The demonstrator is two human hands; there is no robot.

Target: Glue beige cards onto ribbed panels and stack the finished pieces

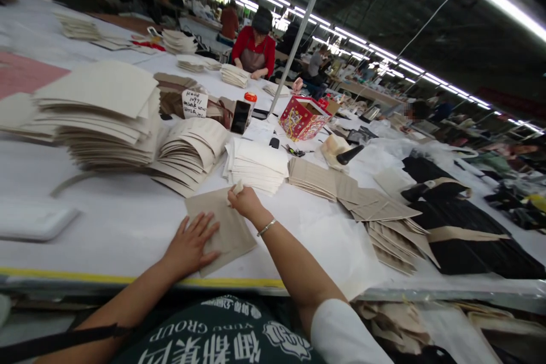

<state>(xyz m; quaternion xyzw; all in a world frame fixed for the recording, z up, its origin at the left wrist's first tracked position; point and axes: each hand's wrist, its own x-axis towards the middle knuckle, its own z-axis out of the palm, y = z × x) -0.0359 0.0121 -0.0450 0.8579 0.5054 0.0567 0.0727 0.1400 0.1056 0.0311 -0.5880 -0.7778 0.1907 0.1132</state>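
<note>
A beige rectangular panel (232,233) lies on the white table in front of me. Flat on its left part rests my left hand (193,243), fingers spread. At the panel's upper right edge, my right hand (246,203) is closed round a small pale piece (238,186) whose kind I cannot make out. Just beyond that hand sits a stack of white sheets (256,162). Fanned cream panels (191,148) stand to its left, beside a taller stack of cream panels (102,108). Brown-beige panels (313,176) are laid out in overlapping rows to the right.
A phone (241,117), a red patterned box (303,119) and a handwritten label (195,103) are farther back. Black fabric pieces (473,233) lie at right. The yellow-striped table edge (128,280) runs before me. A slanted pole (301,34) rises mid-table. A co-worker in red (256,51) handles panels opposite.
</note>
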